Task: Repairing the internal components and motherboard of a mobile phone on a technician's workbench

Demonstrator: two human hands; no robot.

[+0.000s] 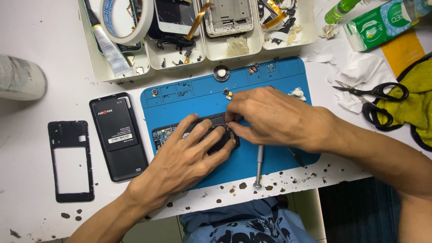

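Two hands meet over a dark phone body lying on the blue mat. The left hand lies on it, fingers spread flat. The right hand has its fingertips pinched together at the phone's upper edge. A screwdriver lies just below those fingers; parts trays sit beyond them.
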